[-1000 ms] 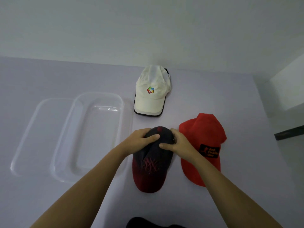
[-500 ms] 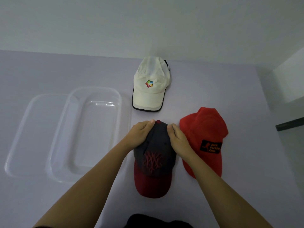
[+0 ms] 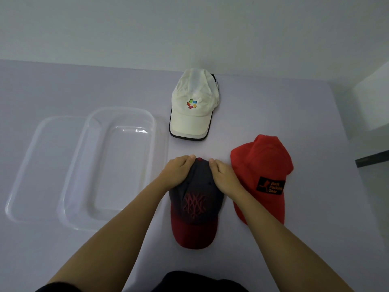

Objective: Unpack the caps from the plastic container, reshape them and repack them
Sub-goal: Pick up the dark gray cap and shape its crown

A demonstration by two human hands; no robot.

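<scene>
The plastic container [image 3: 117,165] near the bench's left edge is looking clear, smooth and shiny. The white cap [image 3: 193,106] by the far edge is looking like thin, wrinkled cloth. The red cap [image 3: 263,165] is showing soft, dull cloth. The dark cap [image 3: 197,203] is showing dull cloth with raised stitching. The bench [image 3: 63,81] is looking smooth and matt.

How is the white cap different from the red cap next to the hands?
The white cap carries a small multicoloured logo; the red cap has a black patch with lettering. The white cap's brim has a dark edge; the red cap is red all over. The white lies farther from the person. Both rest untouched on the table, brims toward the person.
</scene>
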